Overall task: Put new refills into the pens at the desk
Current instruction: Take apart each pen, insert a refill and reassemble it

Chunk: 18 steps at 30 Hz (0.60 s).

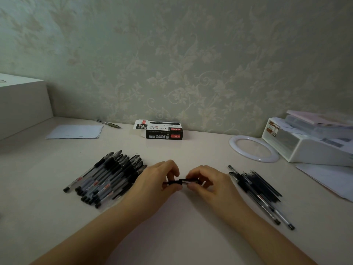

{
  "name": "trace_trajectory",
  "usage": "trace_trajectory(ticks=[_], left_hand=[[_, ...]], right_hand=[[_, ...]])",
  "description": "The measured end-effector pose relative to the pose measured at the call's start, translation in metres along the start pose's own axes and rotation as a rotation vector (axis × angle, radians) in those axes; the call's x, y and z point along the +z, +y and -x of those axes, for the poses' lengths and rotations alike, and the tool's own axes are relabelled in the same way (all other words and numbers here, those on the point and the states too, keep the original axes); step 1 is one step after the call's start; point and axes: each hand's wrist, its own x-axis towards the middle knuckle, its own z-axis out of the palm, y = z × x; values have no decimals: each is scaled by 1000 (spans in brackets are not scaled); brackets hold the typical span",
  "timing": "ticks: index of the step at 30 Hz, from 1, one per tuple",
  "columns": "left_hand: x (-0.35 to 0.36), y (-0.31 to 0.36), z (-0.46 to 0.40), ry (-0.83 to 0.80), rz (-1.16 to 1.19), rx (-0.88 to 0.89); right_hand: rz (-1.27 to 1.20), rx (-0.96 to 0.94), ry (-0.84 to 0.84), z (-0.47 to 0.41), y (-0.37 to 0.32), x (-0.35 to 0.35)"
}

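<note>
**Desk lot: one pen in hand, stock to either side**

- Left hand: lower centre of frame, fingers curled round the dark barrel end of the pen.
- Right hand: just right of it, fingertips pinching the pen's metal-tipped end. Pen lies level between both hands, above the desk. Judged step: twisting the tip section off or on; which cannot be told.
- Pile of pens: left of centre, capped, heaped side by side, touching the left wrist.
- Refills and pens: right of centre, loose dark sticks fanned out; some overlap.
- Black carton: centre, flap open, near the wall.
- Paper sheets and a lone pen: upper left.
- White ring and white organiser: right edge.

Risks, as judged: tip or any small inner part may drop and roll if the halves part suddenly; the left wrist may scatter the heap; serviced and unserviced pens may mix, being alike.
</note>
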Motion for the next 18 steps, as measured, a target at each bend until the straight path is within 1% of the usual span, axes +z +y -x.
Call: trace_trajectory(ticks=[3, 10, 18], left_hand=[[0, 2, -1, 0, -12, 19], [-2, 8, -1, 9, 1, 27], [-3, 9, -2, 17, 19, 31]], right_hand=[[-30, -9, -7, 0, -2, 1], [-235, 122, -13, -1, 2, 1], [-251, 129, -7, -2, 1, 2]])
